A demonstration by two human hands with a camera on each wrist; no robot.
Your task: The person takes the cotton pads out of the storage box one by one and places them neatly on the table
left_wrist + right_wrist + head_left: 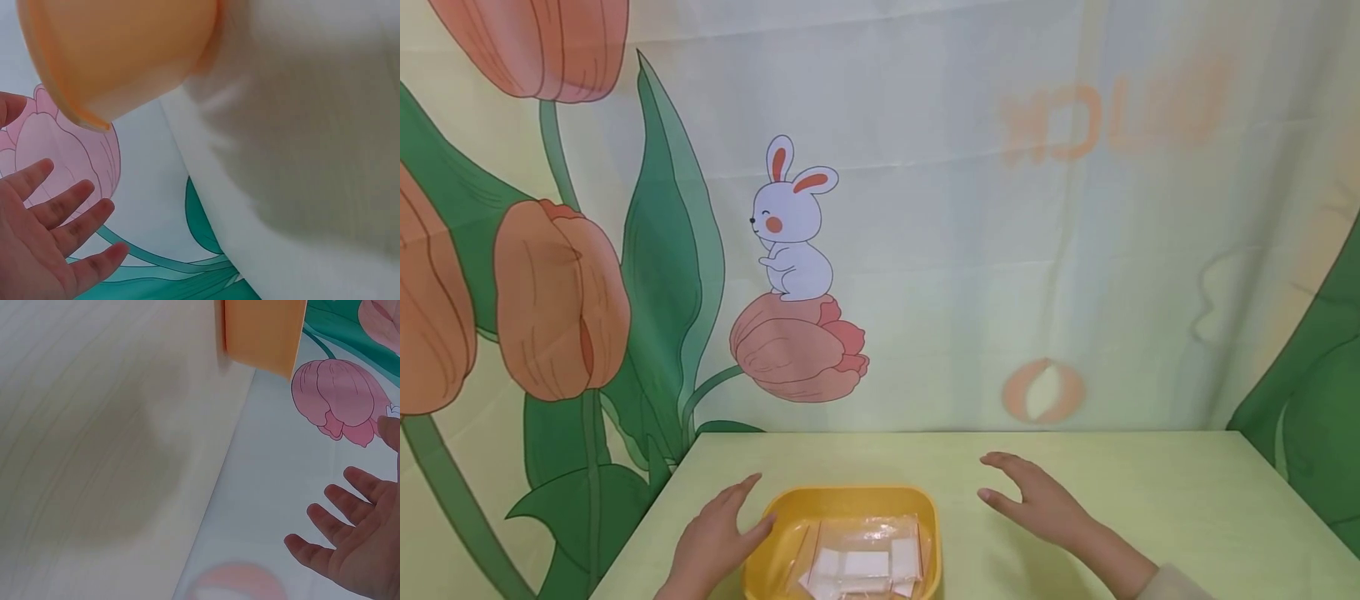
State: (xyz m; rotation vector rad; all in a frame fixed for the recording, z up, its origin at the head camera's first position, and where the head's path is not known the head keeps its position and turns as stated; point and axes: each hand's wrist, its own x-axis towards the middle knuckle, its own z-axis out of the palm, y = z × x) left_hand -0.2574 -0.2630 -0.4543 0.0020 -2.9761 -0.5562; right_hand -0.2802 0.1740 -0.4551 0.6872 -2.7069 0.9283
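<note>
A yellow plastic basin (850, 492) stands on the table near its front, holding clear plastic bags (868, 529) with white pieces (867, 564) in them. My left hand (718, 529) is at the basin's left rim, fingers spread and holding nothing; in the left wrist view the left hand (56, 231) shows its palm beside the basin (125, 50). To the right of the basin, apart from it, my right hand (1045, 504) hovers over the table with thumb and fingers parted. The right wrist view shows the right hand (350, 531) with its fingers spread.
The pale green table (1120, 467) reaches back to a hanging cloth (925, 250) printed with tulips and a rabbit (797, 250). Both hands cast shadows on the tabletop. Blurred orange lettering (1075, 125) shows through the cloth at the upper right.
</note>
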